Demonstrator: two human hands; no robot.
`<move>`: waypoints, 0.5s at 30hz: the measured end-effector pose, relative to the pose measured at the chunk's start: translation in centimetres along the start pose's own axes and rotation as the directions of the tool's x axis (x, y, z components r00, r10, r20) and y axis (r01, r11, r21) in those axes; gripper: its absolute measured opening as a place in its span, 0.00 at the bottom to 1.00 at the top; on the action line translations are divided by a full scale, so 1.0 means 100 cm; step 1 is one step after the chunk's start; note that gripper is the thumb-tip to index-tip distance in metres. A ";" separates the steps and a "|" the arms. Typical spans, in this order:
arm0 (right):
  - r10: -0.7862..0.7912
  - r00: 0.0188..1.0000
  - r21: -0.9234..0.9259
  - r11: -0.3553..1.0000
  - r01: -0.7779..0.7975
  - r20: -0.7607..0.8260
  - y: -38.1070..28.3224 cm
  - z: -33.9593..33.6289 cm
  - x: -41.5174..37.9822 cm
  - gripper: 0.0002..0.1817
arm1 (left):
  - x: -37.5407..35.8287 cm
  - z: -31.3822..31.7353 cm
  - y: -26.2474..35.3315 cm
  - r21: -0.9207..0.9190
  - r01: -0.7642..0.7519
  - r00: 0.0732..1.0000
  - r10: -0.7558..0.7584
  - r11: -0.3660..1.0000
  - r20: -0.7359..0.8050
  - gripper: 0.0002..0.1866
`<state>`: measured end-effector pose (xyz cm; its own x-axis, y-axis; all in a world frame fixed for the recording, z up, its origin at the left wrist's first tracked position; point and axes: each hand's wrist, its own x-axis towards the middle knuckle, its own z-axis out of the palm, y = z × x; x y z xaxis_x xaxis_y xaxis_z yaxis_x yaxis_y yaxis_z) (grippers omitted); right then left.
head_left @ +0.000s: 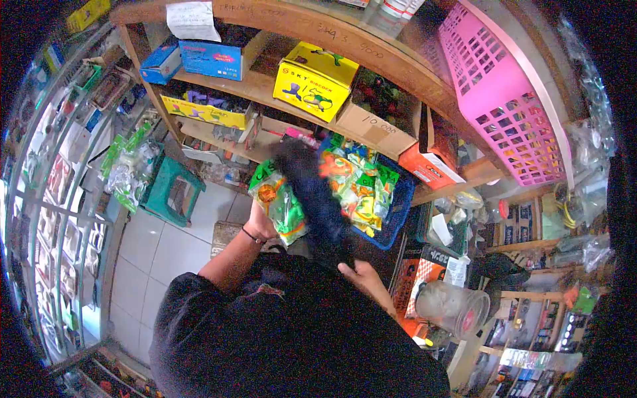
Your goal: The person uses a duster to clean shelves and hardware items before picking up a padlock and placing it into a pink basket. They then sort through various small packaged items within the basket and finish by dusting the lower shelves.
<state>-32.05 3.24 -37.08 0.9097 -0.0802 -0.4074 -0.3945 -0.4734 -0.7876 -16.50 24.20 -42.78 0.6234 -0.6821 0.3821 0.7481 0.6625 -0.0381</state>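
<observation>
My left hand (261, 222) is closed on a clear plastic packet (282, 209) with a green header and green and yellow pieces inside. My right hand (363, 277) grips the lower end of a dark, fluffy duster (317, 199), blurred by motion. The duster slants up and left from that hand, its head beside the packet and partly covering it. Just beyond it, a blue basket (388, 229) holds several similar packets (371, 192).
Wooden shelves ahead carry a yellow box (313, 83), a blue box (211, 60) and an orange box (431, 166). A pink basket (504, 99) stands upper right. On the left are a green stool (174, 186) and wire racks. A clear plastic jar (451, 308) lies by my right arm.
</observation>
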 end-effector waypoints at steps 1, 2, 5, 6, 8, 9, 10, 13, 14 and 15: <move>0.029 0.991 -0.197 0.980 -0.003 0.131 -0.001 -0.006 0.003 0.23 | -0.001 0.006 -0.003 0.003 -0.090 0.889 0.081 0.996 -0.451 0.27; 0.085 0.964 -0.386 0.922 0.020 0.252 -0.001 -0.011 0.003 0.23 | -0.002 0.008 -0.003 0.003 -0.087 0.889 0.079 0.996 -0.451 0.27; 0.092 0.996 -0.046 0.995 -0.091 0.014 0.032 -0.002 0.012 0.22 | -0.005 0.005 0.001 -0.014 -0.064 0.978 0.060 0.998 -0.200 0.27; 0.061 0.998 -0.006 0.998 -0.061 -0.001 0.031 0.000 0.011 0.22 | -0.008 0.000 0.000 0.022 -0.071 0.949 0.074 0.997 -0.307 0.26; 0.016 0.992 -0.190 0.982 0.008 0.122 0.008 -0.013 0.004 0.22 | -0.004 0.006 -0.008 0.059 -0.074 0.908 0.092 0.995 -0.409 0.26; -0.003 0.969 -0.356 0.930 0.093 0.246 0.000 -0.016 0.001 0.22 | 0.002 0.015 -0.015 0.775 0.054 0.820 0.414 0.630 -0.394 0.26; -0.001 0.970 -0.356 0.930 0.091 0.245 0.003 -0.014 0.000 0.22 | 0.001 0.010 -0.014 0.953 0.142 0.810 0.523 0.266 -0.267 0.26; 0.047 0.998 -0.184 0.982 -0.039 0.038 0.027 -0.008 0.003 0.23 | -0.019 -0.032 0.001 0.087 -0.069 0.975 0.086 0.994 -0.207 0.27; 0.011 0.998 -0.183 0.983 0.001 0.064 0.027 -0.007 0.003 0.24 | -0.017 -0.028 -0.001 0.120 -0.076 0.938 0.111 0.990 -0.328 0.26; -0.026 0.996 -0.179 0.983 0.042 0.090 0.023 -0.007 0.003 0.24 | -0.016 -0.028 0.000 0.120 -0.074 0.939 0.110 0.990 -0.327 0.26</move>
